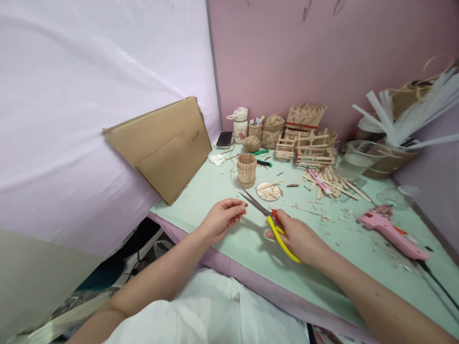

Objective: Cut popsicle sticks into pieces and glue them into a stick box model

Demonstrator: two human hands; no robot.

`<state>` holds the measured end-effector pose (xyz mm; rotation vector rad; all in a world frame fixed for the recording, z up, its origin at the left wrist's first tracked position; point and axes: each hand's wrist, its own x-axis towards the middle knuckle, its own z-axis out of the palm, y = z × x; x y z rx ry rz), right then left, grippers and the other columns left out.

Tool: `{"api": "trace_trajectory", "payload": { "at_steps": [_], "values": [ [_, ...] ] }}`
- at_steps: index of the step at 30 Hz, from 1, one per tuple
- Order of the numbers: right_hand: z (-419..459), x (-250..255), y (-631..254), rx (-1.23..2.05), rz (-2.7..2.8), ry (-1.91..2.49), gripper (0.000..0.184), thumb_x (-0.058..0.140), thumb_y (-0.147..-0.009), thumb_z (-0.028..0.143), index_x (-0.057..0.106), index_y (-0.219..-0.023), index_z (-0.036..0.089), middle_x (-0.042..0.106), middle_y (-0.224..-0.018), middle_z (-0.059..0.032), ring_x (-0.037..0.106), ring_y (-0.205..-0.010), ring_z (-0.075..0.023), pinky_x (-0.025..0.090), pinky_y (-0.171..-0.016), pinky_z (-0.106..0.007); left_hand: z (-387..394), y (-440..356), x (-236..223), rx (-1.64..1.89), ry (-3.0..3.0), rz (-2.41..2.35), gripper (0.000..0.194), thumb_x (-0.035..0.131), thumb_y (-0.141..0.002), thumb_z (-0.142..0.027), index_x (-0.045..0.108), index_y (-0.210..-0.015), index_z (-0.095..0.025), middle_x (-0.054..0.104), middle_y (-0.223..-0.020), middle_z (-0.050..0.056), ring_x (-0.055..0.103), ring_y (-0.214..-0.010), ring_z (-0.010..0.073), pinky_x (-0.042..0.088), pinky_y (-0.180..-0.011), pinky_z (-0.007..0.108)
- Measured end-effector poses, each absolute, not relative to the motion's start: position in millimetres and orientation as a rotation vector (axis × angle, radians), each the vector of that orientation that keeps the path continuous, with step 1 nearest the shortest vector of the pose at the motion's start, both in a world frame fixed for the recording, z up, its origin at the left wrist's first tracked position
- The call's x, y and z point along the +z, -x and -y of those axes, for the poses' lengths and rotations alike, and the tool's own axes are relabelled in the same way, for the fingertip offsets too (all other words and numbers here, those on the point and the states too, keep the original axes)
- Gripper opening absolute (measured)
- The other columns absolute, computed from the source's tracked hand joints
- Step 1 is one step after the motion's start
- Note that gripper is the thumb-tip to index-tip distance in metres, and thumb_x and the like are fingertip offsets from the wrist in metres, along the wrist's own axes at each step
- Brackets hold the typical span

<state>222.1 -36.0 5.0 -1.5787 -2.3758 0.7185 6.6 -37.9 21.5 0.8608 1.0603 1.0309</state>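
The left grip [223, 219] is pinched, thumb against fingers, on a small tan piece [244, 205] that the fingertips mostly hide, above the near part of the pale green surface [201, 191]. The right grip [299, 236] is wrapped around the yellow handles of the scissors [267, 212], whose narrow blades stand slightly parted and point up and left, near the left fingertips. Beyond the blades, an upright cup clad in wooden sticks [246, 170] stands near a round dish [258, 195] holding short wood bits. Farther right lie loose sticks [335, 181] and a pink glue gun [394, 234].
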Motion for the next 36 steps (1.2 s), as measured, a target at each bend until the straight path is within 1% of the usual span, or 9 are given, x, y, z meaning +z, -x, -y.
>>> {"api": "trace_trajectory", "payload": {
  "at_steps": [4, 7, 9, 14, 20, 24, 28, 33, 36],
  "values": [
    [37.3, 5.9, -223.0, 0.703, 2.404, 1.544, 0.027, 0.049, -0.081, 0.05, 0.039, -0.085, 0.024, 0.063, -0.077, 0.0003, 0.056, -0.063, -0.0164, 0.027, -0.051, -0.023, 37.7, -6.3, 23.9, 1.048, -0.935, -1.122, 0.022, 0.073, -0.062, -0.031, 0.07, -0.078, -0.016, 0.059, -0.073, 0.0, 0.043, -0.059, 0.005, 0.034, -0.058, 0.02],
    [38.6, 6.2, -222.6, 0.612, 2.447, 1.547, 0.03, 0.051, -0.08, 0.052, 0.041, -0.088, 0.024, 0.064, -0.086, -0.0018, 0.058, -0.067, -0.0179, 0.026, -0.051, -0.024, 37.6, -5.4, 25.1, 1.048, -0.974, -1.136, 0.016, 0.071, -0.064, -0.029, 0.07, -0.076, -0.018, 0.06, -0.075, 0.0, 0.043, -0.062, 0.0063, 0.034, -0.061, 0.021],
    [39.4, 7.0, -221.6, 0.559, 2.475, 1.563, 0.033, 0.05, -0.079, 0.054, 0.043, -0.09, 0.024, 0.064, -0.089, -0.0029, 0.059, -0.068, -0.0188, 0.025, -0.051, -0.024, 37.6, -4.7, 24.5, 1.044, -0.989, -1.138, 0.015, 0.07, -0.064, -0.028, 0.07, -0.077, -0.019, 0.061, -0.079, 0.0, 0.044, -0.064, 0.0071, 0.034, -0.062, 0.021],
    [40.4, 10.5, -219.3, 0.511, 2.514, 1.592, 0.038, 0.047, -0.079, 0.059, 0.043, -0.091, 0.023, 0.064, -0.083, -0.0023, 0.059, -0.065, -0.0193, 0.024, -0.049, -0.025, 37.0, -3.7, 19.5, 1.038, -1.062, -1.15, 0.017, 0.067, -0.065, -0.027, 0.071, -0.079, -0.019, 0.063, -0.077, 0.0, 0.046, -0.068, 0.0093, 0.035, -0.065, 0.022],
    [40.9, 10.1, -219.4, 0.49, 2.552, 1.59, 0.038, 0.044, -0.082, 0.058, 0.044, -0.095, 0.023, 0.064, -0.084, -0.0044, 0.062, -0.07, -0.0222, 0.026, -0.051, -0.026, 37.2, -2.7, 17.5, 1.024, -1.155, -1.161, 0.016, 0.065, -0.066, -0.027, 0.07, -0.078, -0.018, 0.065, -0.075, 0.0, 0.051, -0.073, 0.0128, 0.037, -0.069, 0.025],
    [40.8, 9.2, -219.3, 0.492, 2.577, 1.582, 0.038, 0.045, -0.081, 0.058, 0.044, -0.096, 0.023, 0.065, -0.084, -0.0044, 0.062, -0.07, -0.0227, 0.027, -0.052, -0.026, 38.0, -2.7, 19.5, 1.022, -1.166, -1.145, 0.015, 0.065, -0.066, -0.026, 0.069, -0.077, -0.018, 0.066, -0.079, 0.0, 0.052, -0.074, 0.0127, 0.037, -0.07, 0.024],
    [41.1, 10.4, -219.1, 0.494, 2.597, 1.585, 0.034, 0.045, -0.082, 0.054, 0.044, -0.098, 0.023, 0.066, -0.083, -0.004, 0.062, -0.068, -0.0222, 0.026, -0.051, -0.026, 38.3, -2.6, 19.8, 1.016, -1.132, -1.105, 0.013, 0.065, -0.065, -0.024, 0.069, -0.076, -0.018, 0.066, -0.081, 0.0, 0.052, -0.075, 0.0126, 0.037, -0.071, 0.024],
    [42.1, 12.8, -219.6, 0.452, 2.637, 1.597, 0.033, 0.045, -0.083, 0.051, 0.044, -0.1, 0.023, 0.067, -0.082, -0.0042, 0.063, -0.069, -0.024, 0.025, -0.051, -0.026, 38.8, -0.4, 20.2, 0.996, -1.146, -1.128, 0.011, 0.065, -0.065, -0.021, 0.068, -0.074, -0.017, 0.063, -0.074, -0.001, 0.047, -0.067, 0.0096, 0.035, -0.065, 0.022],
    [42.2, 12.9, -220.6, 0.454, 2.632, 1.587, 0.031, 0.045, -0.083, 0.05, 0.044, -0.097, 0.022, 0.068, -0.083, -0.0051, 0.063, -0.069, -0.0241, 0.026, -0.051, -0.026, 39.0, 1.6, 22.7, 0.964, -1.181, -1.15, 0.012, 0.066, -0.065, -0.024, 0.068, -0.074, -0.017, 0.061, -0.071, -0.002, 0.045, -0.065, 0.0092, 0.033, -0.063, 0.022]
  ]
}}
